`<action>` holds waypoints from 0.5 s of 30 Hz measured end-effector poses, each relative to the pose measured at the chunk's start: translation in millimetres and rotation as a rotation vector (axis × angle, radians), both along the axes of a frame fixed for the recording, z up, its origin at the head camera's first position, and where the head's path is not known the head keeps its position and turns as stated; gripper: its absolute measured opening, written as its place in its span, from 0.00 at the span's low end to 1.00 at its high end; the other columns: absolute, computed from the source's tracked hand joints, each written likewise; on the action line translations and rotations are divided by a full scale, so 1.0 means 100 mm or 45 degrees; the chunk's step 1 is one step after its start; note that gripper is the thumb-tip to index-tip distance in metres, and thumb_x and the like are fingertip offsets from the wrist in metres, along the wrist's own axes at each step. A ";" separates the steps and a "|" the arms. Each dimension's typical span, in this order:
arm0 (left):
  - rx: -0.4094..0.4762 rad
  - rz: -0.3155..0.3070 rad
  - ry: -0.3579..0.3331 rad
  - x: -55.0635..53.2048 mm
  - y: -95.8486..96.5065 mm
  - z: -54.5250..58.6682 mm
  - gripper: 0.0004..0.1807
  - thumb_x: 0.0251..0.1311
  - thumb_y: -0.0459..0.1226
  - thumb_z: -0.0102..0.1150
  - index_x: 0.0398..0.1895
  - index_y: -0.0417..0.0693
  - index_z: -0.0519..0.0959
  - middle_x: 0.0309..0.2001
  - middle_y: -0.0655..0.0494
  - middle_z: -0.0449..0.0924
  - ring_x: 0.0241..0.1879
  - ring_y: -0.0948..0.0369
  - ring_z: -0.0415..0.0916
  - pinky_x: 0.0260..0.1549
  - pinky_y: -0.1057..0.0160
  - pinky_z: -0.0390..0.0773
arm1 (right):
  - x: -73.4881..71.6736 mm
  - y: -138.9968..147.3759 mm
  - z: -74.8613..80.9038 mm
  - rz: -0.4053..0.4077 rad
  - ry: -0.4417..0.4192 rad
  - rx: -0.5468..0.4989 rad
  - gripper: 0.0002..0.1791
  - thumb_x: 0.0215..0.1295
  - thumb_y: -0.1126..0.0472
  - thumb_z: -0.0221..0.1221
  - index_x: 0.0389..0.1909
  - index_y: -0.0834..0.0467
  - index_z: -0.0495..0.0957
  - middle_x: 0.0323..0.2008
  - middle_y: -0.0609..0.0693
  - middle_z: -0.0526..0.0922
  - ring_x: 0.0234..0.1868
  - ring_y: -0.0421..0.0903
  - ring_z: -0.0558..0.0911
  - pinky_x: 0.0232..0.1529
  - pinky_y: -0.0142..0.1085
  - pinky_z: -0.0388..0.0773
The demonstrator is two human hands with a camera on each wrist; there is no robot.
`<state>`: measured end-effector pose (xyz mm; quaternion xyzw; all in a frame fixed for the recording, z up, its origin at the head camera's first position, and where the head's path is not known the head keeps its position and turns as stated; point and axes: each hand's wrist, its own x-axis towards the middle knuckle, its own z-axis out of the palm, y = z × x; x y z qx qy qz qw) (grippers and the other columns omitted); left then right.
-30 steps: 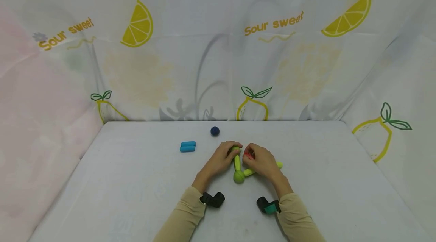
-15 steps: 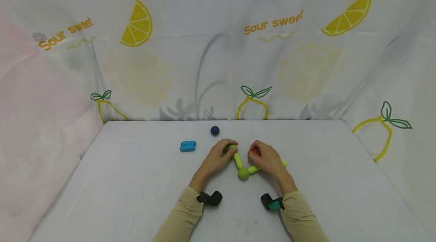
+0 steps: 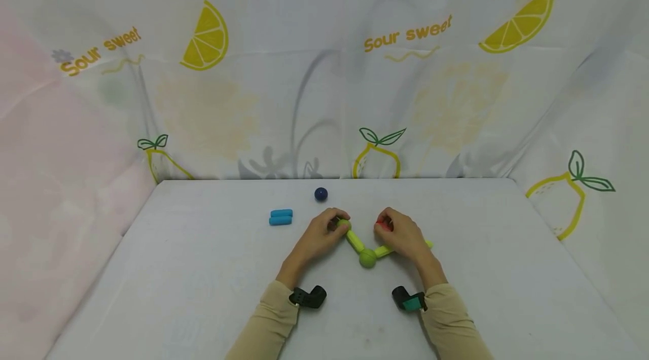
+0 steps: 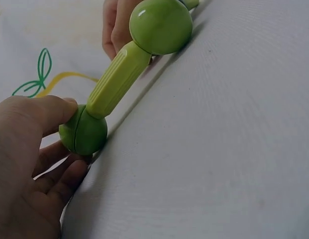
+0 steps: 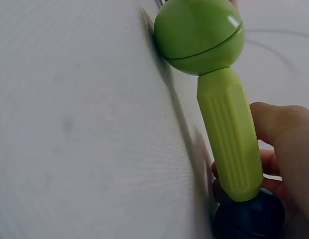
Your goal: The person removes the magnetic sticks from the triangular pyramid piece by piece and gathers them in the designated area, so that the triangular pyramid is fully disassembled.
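In the head view my left hand (image 3: 318, 236) pinches a green ball (image 4: 83, 130) between thumb and fingers. A yellow-green ribbed stick (image 4: 118, 79) joins it to a second green ball (image 3: 367, 258), forming the bend of a V. From there another yellow-green stick (image 5: 231, 139) runs under my right hand (image 3: 405, 236). At its other end, in the right wrist view, is a dark blue ball (image 5: 251, 214) beside the palm. My right fingers pinch a red piece (image 3: 386, 226), mostly hidden. A yellow-green tip (image 3: 429, 244) shows past that hand.
Two light blue sticks (image 3: 281, 217) lie side by side at the left on the white table (image 3: 203, 270). A loose dark blue ball (image 3: 321, 194) sits near the back edge. Printed fabric (image 3: 284, 95) hangs behind the table.
My hands have moved apart, the right one rightward and the left slightly left. The V between them has opened wider, its middle ball shifting right. Both hands keep their holds.
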<state>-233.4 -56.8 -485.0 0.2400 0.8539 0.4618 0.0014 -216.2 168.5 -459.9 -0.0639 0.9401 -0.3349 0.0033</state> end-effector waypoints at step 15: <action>0.015 0.003 -0.020 0.00 -0.02 -0.01 0.12 0.65 0.42 0.55 0.49 0.54 0.76 0.45 0.59 0.78 0.41 0.65 0.73 0.44 0.67 0.74 | 0.03 -0.03 0.05 0.099 0.261 -0.029 0.05 0.60 0.61 0.59 0.37 0.55 0.76 0.31 0.47 0.77 0.35 0.43 0.75 0.38 0.37 0.72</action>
